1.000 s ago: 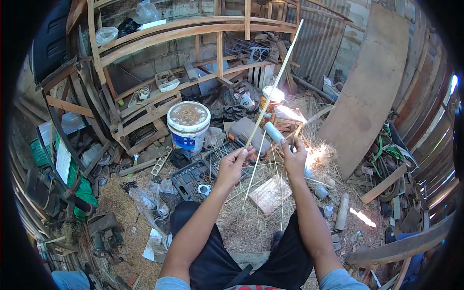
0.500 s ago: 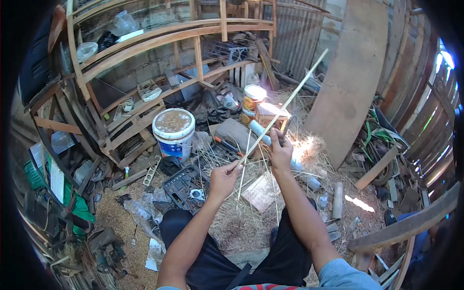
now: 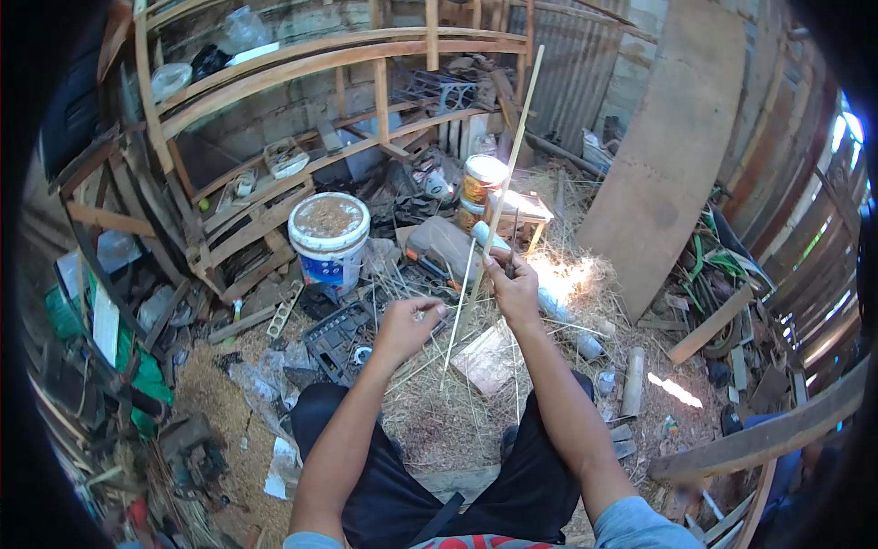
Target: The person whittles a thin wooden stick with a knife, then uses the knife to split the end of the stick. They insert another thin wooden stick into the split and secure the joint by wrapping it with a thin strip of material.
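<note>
My right hand [image 3: 518, 295] is closed around a long, pale bamboo strip [image 3: 516, 137], which now stands nearly upright. A thin dark piece like a blade [image 3: 514, 233] also rises from this hand. To its left, my left hand [image 3: 405, 331] is apart from the strip, its fingers curled together. Something small and pale shows at its fingertips, too small to name. Between the hands, a thinner pale strip [image 3: 459, 311] leans at a slant. Below them a flat wooden block [image 3: 487, 359] lies on the shaving-strewn ground.
A white and blue bucket [image 3: 329, 240] stands ahead on the left, near an open tool case [image 3: 340, 343]. A small wooden stool [image 3: 530, 210] and stacked tins [image 3: 482, 178] stand ahead. A wide board [image 3: 663, 156] leans at right. Wooden framing [image 3: 320, 73] spans the back.
My left hand has let go of the long bamboo strip and drawn slightly left. My right hand has moved a little left and lower, and the strip has swung more upright.
</note>
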`<state>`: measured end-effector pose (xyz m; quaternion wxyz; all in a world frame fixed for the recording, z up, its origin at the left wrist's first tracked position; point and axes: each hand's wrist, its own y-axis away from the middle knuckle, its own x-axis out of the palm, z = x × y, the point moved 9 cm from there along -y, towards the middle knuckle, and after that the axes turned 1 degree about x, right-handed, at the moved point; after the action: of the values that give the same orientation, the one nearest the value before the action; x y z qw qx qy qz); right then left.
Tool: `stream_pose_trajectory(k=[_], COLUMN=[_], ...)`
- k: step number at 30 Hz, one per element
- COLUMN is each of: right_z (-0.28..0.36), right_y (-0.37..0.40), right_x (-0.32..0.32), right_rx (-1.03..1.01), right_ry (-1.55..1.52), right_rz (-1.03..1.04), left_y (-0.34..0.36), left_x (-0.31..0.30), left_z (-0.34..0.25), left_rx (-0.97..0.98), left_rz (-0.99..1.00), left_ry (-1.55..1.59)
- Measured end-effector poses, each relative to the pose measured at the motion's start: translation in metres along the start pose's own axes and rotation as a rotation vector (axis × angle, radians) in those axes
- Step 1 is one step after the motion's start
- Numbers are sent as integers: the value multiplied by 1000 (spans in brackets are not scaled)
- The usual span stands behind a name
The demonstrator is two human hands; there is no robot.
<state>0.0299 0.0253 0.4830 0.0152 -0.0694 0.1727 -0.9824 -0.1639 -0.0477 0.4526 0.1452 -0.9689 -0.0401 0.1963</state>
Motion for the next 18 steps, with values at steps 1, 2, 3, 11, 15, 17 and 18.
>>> stream_pose_trajectory(k=[1,2,3,11,15,17,18], right_z=[4,0,-3,-31,-34,-33,-33], right_y=[4,7,10,44,49,48,49], right_x=[5,13,20,77,82,82,82], right_rx=[-27,-24,-24,-63,-7,9,12], right_ry=[136,175,213,434,511,563,562], right_rz=[17,81,144,644,733,748,756], left_y=[-1,-4,-5,0,5,7,8], left_x=[-9,-19,-30,-105,-133,-143,-146], left_z=[6,7,6,-11,10,21,22], left_rx=[-55,-57,-56,53,-12,-49,-44], left_rz=[-29,-81,-134,-540,-689,-740,-742], left_ry=[24,77,129,431,493,545,580])
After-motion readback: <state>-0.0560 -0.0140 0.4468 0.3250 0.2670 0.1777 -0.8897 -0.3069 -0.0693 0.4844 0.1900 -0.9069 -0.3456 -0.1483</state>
